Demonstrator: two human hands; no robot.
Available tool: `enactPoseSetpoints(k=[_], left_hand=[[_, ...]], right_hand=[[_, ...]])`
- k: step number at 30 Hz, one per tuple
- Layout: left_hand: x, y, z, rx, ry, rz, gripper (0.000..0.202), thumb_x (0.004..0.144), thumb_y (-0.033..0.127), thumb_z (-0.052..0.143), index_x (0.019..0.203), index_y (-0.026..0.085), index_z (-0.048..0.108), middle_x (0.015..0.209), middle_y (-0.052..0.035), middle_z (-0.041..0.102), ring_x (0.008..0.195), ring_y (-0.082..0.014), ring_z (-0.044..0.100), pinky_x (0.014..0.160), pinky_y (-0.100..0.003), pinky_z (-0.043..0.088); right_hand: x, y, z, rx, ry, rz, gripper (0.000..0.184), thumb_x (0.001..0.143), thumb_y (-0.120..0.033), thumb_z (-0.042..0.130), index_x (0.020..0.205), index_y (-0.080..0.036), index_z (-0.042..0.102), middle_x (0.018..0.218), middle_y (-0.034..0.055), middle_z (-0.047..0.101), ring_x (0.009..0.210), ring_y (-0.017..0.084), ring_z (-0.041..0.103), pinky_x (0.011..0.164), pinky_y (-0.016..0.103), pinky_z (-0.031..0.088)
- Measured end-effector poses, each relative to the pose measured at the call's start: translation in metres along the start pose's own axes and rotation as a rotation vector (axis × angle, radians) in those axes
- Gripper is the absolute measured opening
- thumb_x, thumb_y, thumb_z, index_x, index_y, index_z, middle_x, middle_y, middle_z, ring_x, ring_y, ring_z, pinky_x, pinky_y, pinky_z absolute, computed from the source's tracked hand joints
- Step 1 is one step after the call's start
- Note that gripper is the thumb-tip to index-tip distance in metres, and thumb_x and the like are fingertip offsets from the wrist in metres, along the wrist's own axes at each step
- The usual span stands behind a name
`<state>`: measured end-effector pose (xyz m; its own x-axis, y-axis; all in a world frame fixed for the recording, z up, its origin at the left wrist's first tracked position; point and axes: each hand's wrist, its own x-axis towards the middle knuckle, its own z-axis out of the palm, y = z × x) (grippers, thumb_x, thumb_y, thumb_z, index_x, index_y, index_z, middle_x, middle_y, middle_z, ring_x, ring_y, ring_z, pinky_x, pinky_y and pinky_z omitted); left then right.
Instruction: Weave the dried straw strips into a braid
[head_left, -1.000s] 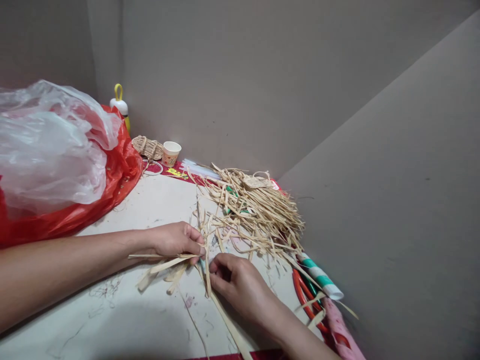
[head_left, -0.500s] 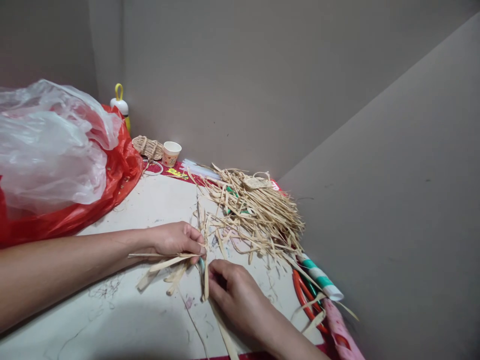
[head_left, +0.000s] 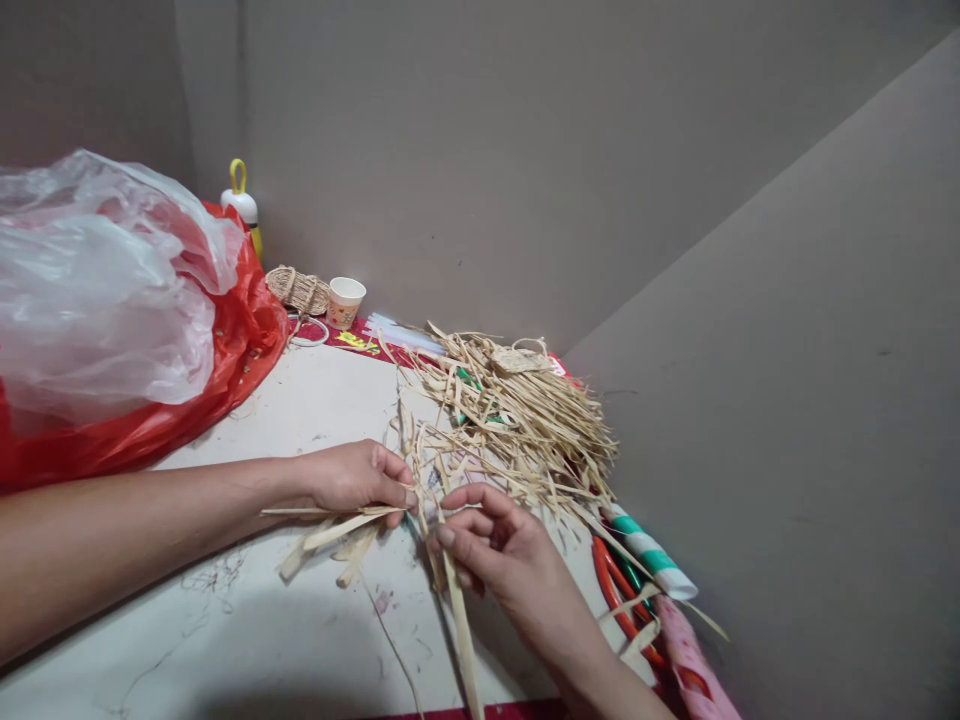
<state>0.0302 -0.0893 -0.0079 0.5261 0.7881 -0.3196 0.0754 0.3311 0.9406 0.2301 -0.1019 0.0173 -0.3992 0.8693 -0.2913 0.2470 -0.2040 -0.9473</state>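
My left hand (head_left: 367, 478) is closed in a pinch on a small cluster of dry straw strips (head_left: 326, 537), whose ends fan out to the left and below it. Just to its right, my right hand (head_left: 491, 545) has its thumb and fingers closed on a long flat straw strip (head_left: 463, 635) that hangs down toward the table's front edge. The strips cross one another between the two hands. A bit of pale blue-green shows under my left fingertips; what it is I cannot make out.
A large heap of dry straw (head_left: 540, 410) lies behind my right hand. At left are white and red plastic bags (head_left: 247, 330). Along the back stand a paper cup (head_left: 346, 303), a woven straw piece (head_left: 298, 290) and a bottle (head_left: 240, 206). A green-striped roll (head_left: 652, 555) lies at right.
My right hand has lifted and turned, its fingers now more spread, and the long strip has swung slightly right with it. The left hand keeps its pinch in nearly the same place.
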Motion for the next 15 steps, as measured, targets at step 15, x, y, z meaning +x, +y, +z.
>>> enactPoseSetpoints(k=[15], left_hand=[[0.0,-0.003,0.005,0.076,0.038,0.027,0.019,0.072,0.034,0.058,0.065,0.016,0.055,0.054,0.0049,0.055,0.041,-0.0055,0.031,0.041,-0.021,0.022]], right_hand=[[0.014,0.013,0.008,-0.106,0.047,-0.121,0.029,0.072,-0.039,0.071,0.067,-0.014,0.06,0.058,-0.0028,0.051,0.055,0.008,0.038,0.05,0.02,0.03]])
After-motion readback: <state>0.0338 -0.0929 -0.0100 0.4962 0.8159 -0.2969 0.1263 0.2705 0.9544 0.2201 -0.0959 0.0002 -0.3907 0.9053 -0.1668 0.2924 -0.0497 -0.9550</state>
